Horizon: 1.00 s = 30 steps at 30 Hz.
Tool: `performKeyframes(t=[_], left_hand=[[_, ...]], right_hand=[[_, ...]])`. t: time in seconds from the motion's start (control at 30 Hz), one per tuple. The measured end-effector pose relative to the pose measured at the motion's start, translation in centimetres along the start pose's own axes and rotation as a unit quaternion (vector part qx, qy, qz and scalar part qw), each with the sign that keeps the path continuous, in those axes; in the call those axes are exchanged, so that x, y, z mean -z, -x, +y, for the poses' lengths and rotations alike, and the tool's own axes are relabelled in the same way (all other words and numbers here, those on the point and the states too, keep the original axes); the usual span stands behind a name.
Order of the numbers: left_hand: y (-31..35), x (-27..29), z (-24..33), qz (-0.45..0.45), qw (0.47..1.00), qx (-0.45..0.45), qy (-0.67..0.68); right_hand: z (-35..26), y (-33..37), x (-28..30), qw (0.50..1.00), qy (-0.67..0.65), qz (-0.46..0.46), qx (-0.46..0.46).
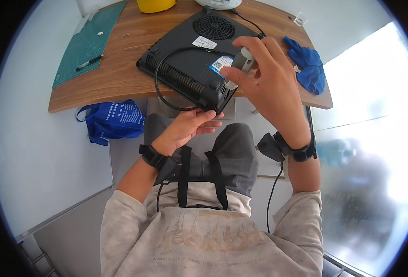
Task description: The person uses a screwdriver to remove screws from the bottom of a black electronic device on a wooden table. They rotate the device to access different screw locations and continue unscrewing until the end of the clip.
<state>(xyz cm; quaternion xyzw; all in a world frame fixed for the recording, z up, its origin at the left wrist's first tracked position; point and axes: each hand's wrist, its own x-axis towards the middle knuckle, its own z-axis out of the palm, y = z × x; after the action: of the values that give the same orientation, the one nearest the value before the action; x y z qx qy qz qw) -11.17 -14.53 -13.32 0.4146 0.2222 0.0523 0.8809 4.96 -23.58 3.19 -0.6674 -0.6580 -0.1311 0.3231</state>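
Observation:
A black induction cooker (181, 55) lies upside down on the wooden table, showing a round fan grille (214, 27), slotted vents, feet and labels. Its near corner juts past the table's front edge. At that corner my left hand (188, 125) grips the cooker, thumb by the edge and fingers underneath. Above the near right side, my right hand (271, 74) is closed around a short grey cylindrical tool with a pale end (243, 61). That end points down toward the side vents; whether it touches them I cannot tell. A black power cord (157, 78) loops over the cooker's underside.
On the left of the table (121, 69) lies a green cutting mat (88, 46) with a black pen (89, 63). A blue cloth (306, 64) is at the right edge. A yellow container (156, 4) and a white appliance (219, 3) stand behind. A blue bag (114, 121) hangs below the table's front.

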Motion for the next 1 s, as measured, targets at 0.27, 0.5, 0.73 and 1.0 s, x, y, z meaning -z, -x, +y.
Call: performKeyframes(t=[0.27, 0.5, 0.73, 1.0], left_hand=[[-0.1, -0.2, -0.1, 0.012, 1.0, -0.001, 0.01], [-0.2, -0.3, -0.1, 0.013, 1.0, -0.004, 0.003], [0.0, -0.5, 0.1, 0.015, 1.0, -0.011, -0.004], [-0.1, -1.0, 0.1, 0.012, 1.0, -0.027, 0.002]], right_hand=[[-1.5, -1.1, -0.7, 0.991, 0.126, 0.021, 0.032], [0.9, -2.8, -1.6, 0.976, 0.179, 0.027, 0.124], [0.1, -3.1, -1.4, 0.984, 0.111, -0.015, 0.136], [-0.2, -2.7, -0.3, 0.993, 0.003, -0.054, 0.109]])
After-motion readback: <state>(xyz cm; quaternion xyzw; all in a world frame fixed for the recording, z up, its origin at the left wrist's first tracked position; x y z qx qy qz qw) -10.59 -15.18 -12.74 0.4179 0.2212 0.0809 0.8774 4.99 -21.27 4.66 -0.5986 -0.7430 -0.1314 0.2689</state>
